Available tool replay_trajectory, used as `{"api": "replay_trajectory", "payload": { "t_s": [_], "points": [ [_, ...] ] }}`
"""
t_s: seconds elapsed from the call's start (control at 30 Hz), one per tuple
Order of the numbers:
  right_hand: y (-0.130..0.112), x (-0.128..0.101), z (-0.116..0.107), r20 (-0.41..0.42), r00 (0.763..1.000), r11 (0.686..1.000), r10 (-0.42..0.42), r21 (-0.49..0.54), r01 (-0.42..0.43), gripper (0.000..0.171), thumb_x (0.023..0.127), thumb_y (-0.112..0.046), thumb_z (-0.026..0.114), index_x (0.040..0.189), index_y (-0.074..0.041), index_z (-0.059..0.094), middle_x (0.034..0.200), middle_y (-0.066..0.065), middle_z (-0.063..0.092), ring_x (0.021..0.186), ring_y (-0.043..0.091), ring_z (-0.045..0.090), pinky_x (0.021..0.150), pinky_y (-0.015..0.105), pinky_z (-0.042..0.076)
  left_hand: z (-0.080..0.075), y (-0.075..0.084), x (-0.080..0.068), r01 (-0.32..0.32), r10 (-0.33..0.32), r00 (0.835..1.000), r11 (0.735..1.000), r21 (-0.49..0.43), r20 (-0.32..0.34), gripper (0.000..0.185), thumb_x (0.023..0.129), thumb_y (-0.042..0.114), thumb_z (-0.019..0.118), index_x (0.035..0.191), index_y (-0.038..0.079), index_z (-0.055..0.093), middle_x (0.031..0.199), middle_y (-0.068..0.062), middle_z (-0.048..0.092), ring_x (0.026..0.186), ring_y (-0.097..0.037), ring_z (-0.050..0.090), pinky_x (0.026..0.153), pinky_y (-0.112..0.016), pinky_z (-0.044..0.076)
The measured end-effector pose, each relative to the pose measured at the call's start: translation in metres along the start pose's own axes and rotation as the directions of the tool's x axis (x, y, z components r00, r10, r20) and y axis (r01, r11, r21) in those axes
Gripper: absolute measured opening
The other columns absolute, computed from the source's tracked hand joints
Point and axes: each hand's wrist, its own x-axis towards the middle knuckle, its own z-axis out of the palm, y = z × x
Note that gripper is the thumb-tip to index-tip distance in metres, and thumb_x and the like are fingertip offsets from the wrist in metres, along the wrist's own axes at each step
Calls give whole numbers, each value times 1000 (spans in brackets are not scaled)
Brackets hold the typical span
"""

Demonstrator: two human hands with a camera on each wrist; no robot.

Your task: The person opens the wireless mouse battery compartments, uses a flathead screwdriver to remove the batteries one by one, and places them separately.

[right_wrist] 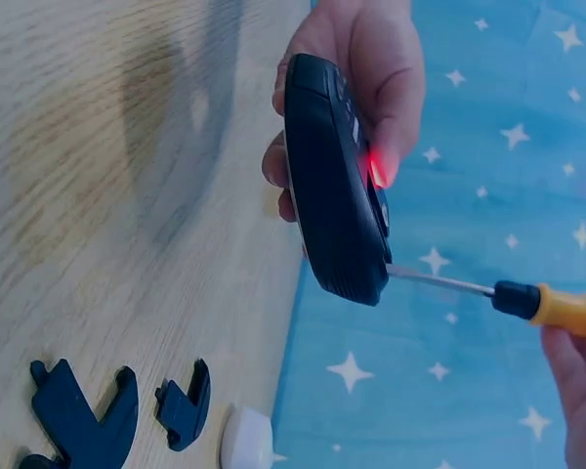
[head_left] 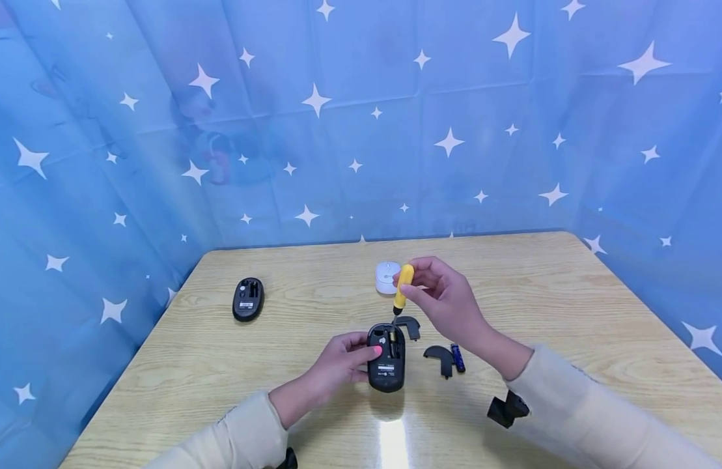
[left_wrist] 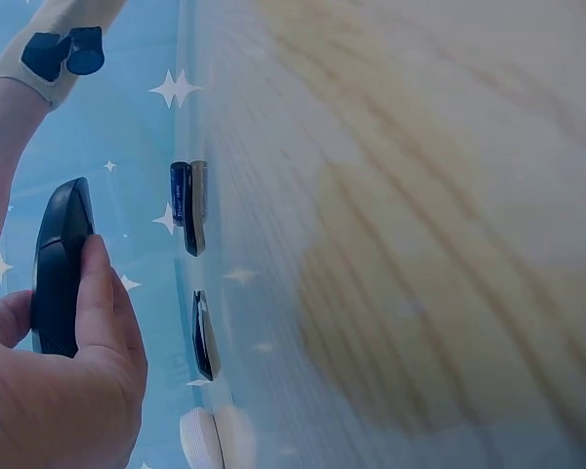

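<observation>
A black computer mouse [head_left: 387, 357] lies belly-up on the wooden table [head_left: 513, 286], its battery bay uncovered. My left hand [head_left: 344, 362] grips its left side, thumb on top; the mouse [right_wrist: 334, 181] also shows edge-on in the right wrist view and the mouse [left_wrist: 59, 264] in the left wrist view. My right hand [head_left: 439, 296] holds a yellow-handled screwdriver [head_left: 402, 287] upright, its tip in the mouse's front end. The screwdriver [right_wrist: 527, 301] shaft meets the mouse's edge. Two black cover pieces [head_left: 439, 357] [head_left: 409, 325] and a blue battery [head_left: 457, 357] lie just right of the mouse.
A second black mouse [head_left: 248, 298] lies belly-up at the left of the table. A white mouse [head_left: 387, 277] sits behind my right hand. A blue star-patterned cloth [head_left: 337, 117] walls in the table on three sides.
</observation>
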Motion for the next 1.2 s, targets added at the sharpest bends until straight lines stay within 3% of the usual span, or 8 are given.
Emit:
{"api": "replay_trajectory", "payload": {
  "t_s": [0.13,0.33,0.5,0.7,0.83,1.0,1.1,1.2],
  "points": [
    [-1,-5,3,63,992,993,-113,-36,115,24,89,7,65,110,0,58,101,18,68,91,20,67,74,29,59,0,-1,0,-3,3,1000,1000,5,-2,41,93,11,61,127,-10,53,106,-14,64,96,-25,66,80,-39,58],
    [-1,-9,5,169,950,964,-264,23,264,32,86,16,62,113,0,57,107,18,68,92,19,69,78,30,58,1,-1,0,-14,14,1000,1000,13,-8,42,94,12,60,128,-11,52,106,-12,65,96,-24,66,80,-39,58],
    [-1,-16,9,209,922,942,-326,-12,335,35,84,17,64,112,-2,57,108,17,69,95,20,69,76,29,58,0,-2,0,-23,23,1000,1000,1,-4,41,94,11,59,127,-12,52,107,-14,65,98,-26,66,81,-40,57],
    [0,-20,15,268,888,906,-373,-99,411,33,84,14,65,113,-3,63,101,10,69,78,20,70,65,24,58,-2,-2,-1,-16,16,1000,1000,7,-3,39,94,11,60,125,-12,53,108,-15,64,98,-27,66,81,-39,58],
    [2,-15,14,233,925,934,-299,-126,333,23,89,10,62,109,-1,65,99,8,70,76,15,67,62,22,57,-2,-4,-2,-9,9,1000,1000,28,2,38,93,10,61,123,-12,54,104,-13,65,94,-24,66,79,-38,58],
    [2,-2,7,161,984,992,-78,-90,93,16,95,1,59,109,2,65,98,10,71,79,14,68,68,29,59,-1,-4,-2,-12,12,1000,999,34,12,38,93,10,61,123,-12,54,101,-12,65,90,-22,66,76,-39,59],
    [4,5,2,154,986,998,59,-45,-53,18,97,-4,57,112,5,63,100,14,70,88,19,69,76,31,59,0,-3,-2,-9,9,1000,999,38,8,38,92,7,60,124,-12,53,102,-13,64,89,-22,66,76,-39,59],
    [8,12,-2,157,974,986,163,-10,-164,23,99,-8,56,115,8,60,101,17,69,94,24,68,80,32,58,0,-3,-3,-7,7,1000,999,37,1,39,91,6,60,124,-12,53,101,-13,63,89,-22,66,75,-39,59]
  ]
}}
